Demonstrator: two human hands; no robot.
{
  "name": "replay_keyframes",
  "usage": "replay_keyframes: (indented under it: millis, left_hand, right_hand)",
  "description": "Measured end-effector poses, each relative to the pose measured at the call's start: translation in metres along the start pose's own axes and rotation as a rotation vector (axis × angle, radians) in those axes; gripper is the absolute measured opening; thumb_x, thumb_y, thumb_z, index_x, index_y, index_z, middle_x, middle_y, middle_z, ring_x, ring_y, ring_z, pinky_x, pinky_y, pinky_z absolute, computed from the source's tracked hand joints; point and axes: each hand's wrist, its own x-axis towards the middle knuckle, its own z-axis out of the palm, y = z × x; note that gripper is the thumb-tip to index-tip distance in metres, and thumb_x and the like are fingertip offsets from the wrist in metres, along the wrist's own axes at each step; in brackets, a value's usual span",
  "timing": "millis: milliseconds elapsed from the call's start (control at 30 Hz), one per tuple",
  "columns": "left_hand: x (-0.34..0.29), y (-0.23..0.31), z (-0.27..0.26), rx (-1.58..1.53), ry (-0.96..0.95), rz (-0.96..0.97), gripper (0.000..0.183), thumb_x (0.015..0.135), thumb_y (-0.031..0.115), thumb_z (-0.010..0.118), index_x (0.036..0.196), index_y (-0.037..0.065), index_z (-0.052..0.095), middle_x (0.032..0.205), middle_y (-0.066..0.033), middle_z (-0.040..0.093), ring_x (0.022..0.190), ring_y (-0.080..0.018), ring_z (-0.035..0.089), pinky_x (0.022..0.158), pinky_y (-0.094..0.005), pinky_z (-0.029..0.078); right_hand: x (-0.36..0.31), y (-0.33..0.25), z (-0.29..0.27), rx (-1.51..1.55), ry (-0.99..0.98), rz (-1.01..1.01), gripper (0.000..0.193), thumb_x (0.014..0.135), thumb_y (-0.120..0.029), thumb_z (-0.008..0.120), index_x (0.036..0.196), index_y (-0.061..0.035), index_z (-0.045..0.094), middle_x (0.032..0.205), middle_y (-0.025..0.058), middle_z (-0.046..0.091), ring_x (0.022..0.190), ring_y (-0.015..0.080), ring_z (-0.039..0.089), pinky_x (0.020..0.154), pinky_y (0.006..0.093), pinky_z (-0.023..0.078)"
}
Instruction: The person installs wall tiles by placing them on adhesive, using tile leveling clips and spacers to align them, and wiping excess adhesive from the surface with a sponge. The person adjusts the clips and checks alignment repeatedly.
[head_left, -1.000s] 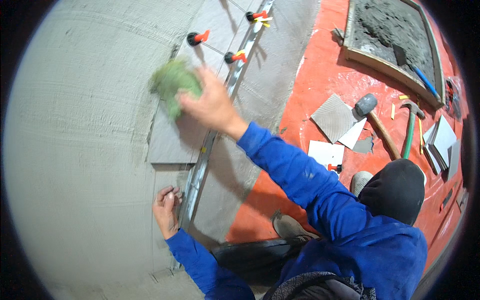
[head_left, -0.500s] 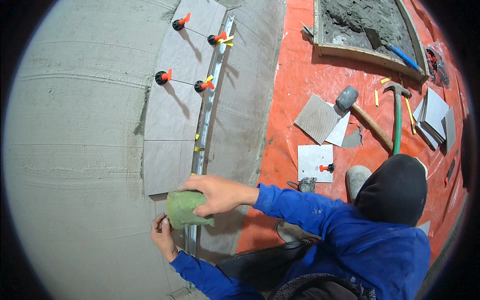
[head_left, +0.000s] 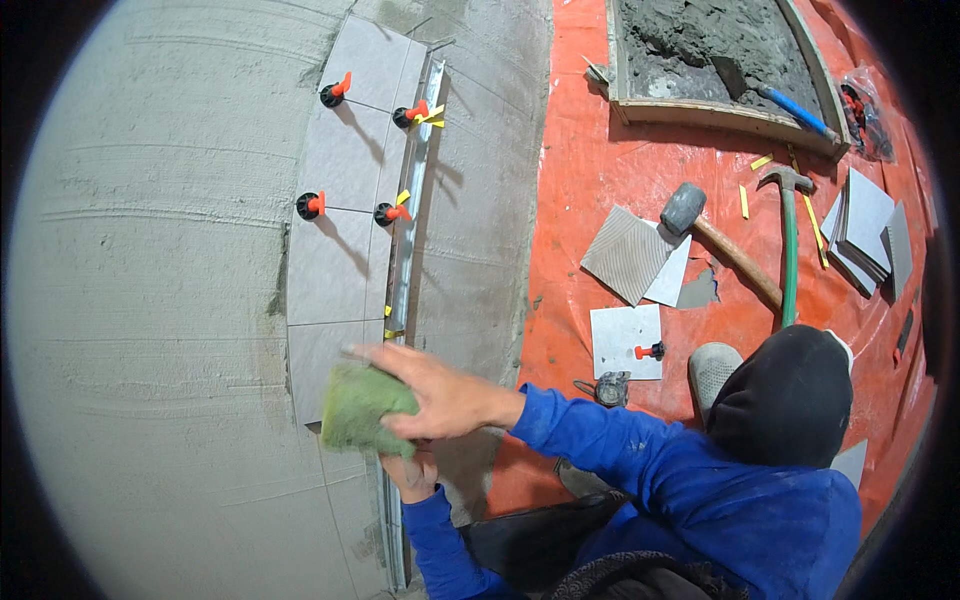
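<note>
My right hand (head_left: pixel 445 395) grips a green sponge (head_left: pixel 365 410), smeared by motion, over the near end of a row of light grey tiles (head_left: pixel 330 265). Just below the sponge is my left hand (head_left: pixel 412 472); its fingers are mostly hidden behind the sponge, so whatever they touch cannot be seen. The tiles lie on a grey cement surface (head_left: pixel 150 320), alongside a metal rail (head_left: pixel 412 225). Several black levelling clips (head_left: pixel 309 206) with red handles stand across the tile joints. Yellow wedges (head_left: pixel 403 197) show at the rail.
On orange sheeting (head_left: pixel 570 240) to the right lie a rubber mallet (head_left: pixel 684 208), a green-handled claw hammer (head_left: pixel 790 240), loose tiles (head_left: pixel 625 255) and a tape measure (head_left: pixel 611 388). Farther off, a wooden-edged trough (head_left: pixel 725 118) holds mortar and a blue-handled trowel (head_left: pixel 795 110). Stacked tile pieces (head_left: pixel 865 225) lie far right.
My left hand has moved right, from the sponge's left edge to beneath it. My right hand still holds the sponge, which now covers more of the near tile. The view has shifted slightly.
</note>
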Motion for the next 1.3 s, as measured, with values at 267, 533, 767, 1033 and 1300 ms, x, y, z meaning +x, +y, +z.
replay_keyframes:
  millis: [267,533,767,1033,1300]
  left_hand:
    - [0.000,-0.019,0.054,-0.152,-0.071,-0.298,0.058,0.100,0.057,0.036,0.146,0.021,0.038,0.145,-0.0057,0.045,0.133,-0.0265,0.045,0.108,-0.0475,0.039]
    - [0.000,-0.023,0.047,-0.015,-0.206,-0.364,0.052,0.100,0.051,0.045,0.138,0.014,0.045,0.139,-0.0158,0.048,0.125,-0.0387,0.050,0.099,-0.0593,0.046]
    - [-0.008,-0.038,0.030,-0.025,-0.149,-0.386,0.046,0.096,0.044,0.057,0.130,0.012,0.054,0.131,-0.0127,0.056,0.119,-0.0359,0.056,0.095,-0.0548,0.050]
    - [-0.016,-0.048,-0.012,0.035,-0.014,-0.317,0.032,0.098,0.020,0.058,0.124,0.002,0.056,0.118,-0.0130,0.065,0.105,-0.0275,0.066,0.087,-0.0431,0.055]
    - [-0.018,-0.053,-0.030,0.187,0.116,-0.202,0.009,0.087,-0.002,0.060,0.080,0.002,0.064,0.081,-0.0039,0.065,0.073,-0.0113,0.058,0.069,-0.0250,0.046]
  right_hand:
    - [-0.031,0.028,0.004,-0.307,0.004,0.331,0.084,0.075,-0.025,0.074,0.148,-0.0127,0.034,0.104,0.0185,0.044,0.093,0.0393,0.058,0.075,0.0472,0.049]
    - [-0.040,0.084,-0.026,-0.446,0.357,0.284,0.075,0.078,-0.032,0.075,0.140,-0.0032,0.044,0.106,0.0221,0.055,0.100,0.0400,0.058,0.084,0.0448,0.049]
    - [-0.048,0.092,-0.018,0.023,0.211,0.438,0.080,0.081,-0.036,0.076,0.143,0.0005,0.041,0.135,0.0237,0.052,0.126,0.0327,0.052,0.104,0.0378,0.042]
    - [-0.057,0.101,-0.010,0.145,-0.138,0.491,0.091,0.077,-0.028,0.081,0.149,-0.0038,0.031,0.137,0.0189,0.050,0.129,0.0289,0.047,0.109,0.0373,0.036]
    - [-0.058,0.099,-0.021,0.255,-0.360,0.642,0.099,0.071,-0.024,0.087,0.151,-0.0074,0.030,0.136,0.0162,0.051,0.128,0.0282,0.047,0.108,0.0376,0.038]
